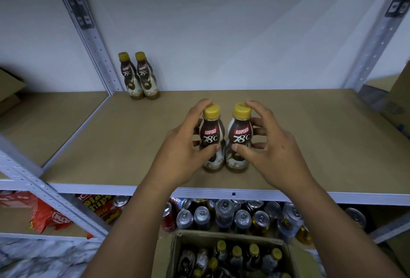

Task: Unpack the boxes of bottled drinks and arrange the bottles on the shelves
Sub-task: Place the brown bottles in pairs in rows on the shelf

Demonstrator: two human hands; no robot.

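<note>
**Two Coffee Bottles Set Side by Side on the Shelf**

The left hand [184,144] curled round the left bottle [210,138], thumb across the lower label and a fingertip up at the yellow cap. The right hand [273,146] gripped the right bottle [241,136] the same way, its thumb on the front of the label and its fingers wrapped behind, with one finger touching the cap. Both bottles stood upright, just beside each other and nearly touching at the base, near the front middle of the brown shelf board [310,140]. Their bases appeared to rest on the board. Each label faced the person and read KOPIKO 78°C.

At the back left corner of the same board, close to the perforated metal post [95,40], stood a pair of matching bottles [138,75], upright and touching, well apart from the two in the hands.

Below the forearms sat an open cardboard box [228,236], holding more yellow-capped bottles [236,255] packed closely together. On the shelf underneath, drink cans [224,211] stood crowded in rows, and snack bags [44,215] lay to their left. A brown carton [397,104] showed at the right edge, beyond the right-hand post.
</note>
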